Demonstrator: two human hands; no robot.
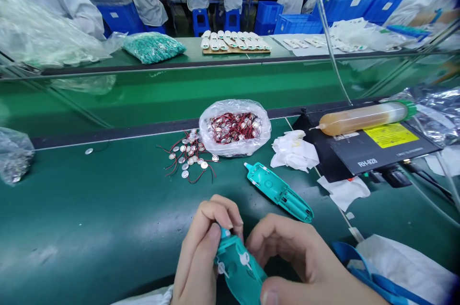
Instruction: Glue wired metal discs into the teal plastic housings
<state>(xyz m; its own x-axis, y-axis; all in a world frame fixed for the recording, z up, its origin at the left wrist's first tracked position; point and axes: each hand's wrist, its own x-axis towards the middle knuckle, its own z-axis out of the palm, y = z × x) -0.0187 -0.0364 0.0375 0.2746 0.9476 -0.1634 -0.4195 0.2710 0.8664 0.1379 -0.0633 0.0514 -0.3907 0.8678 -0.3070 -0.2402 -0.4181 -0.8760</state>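
Far L: crumpled clear bag [14,154] on the green belt [108,219], w/ one loose disc [88,151] just right of it, well apart. On the far bench, a bag of green parts [154,47]. Centre-L: scatter of small metal discs w/ red wires [189,155], touching an open plastic bag [234,128] full of the same. Behind, on the far bench, a tray of white parts [235,42].

Bottom centre: left hand [206,247] is closed round the top end of a teal shell [239,269], thumb and fingers pinching near its tip. Shell is tilted, held above the belt's near edge, btwn both hands. Right hand [305,262] grips its lower end, thumb pressed on it, fingers curled.

Just beyond the hands, a second teal shell [278,192] lies flat on the belt, apart from them. Right of that: white tissue [294,152], then a black box [370,149] w/ a syringe of amber paste [362,118] lying on top. Bottom R: blue strap [366,271].
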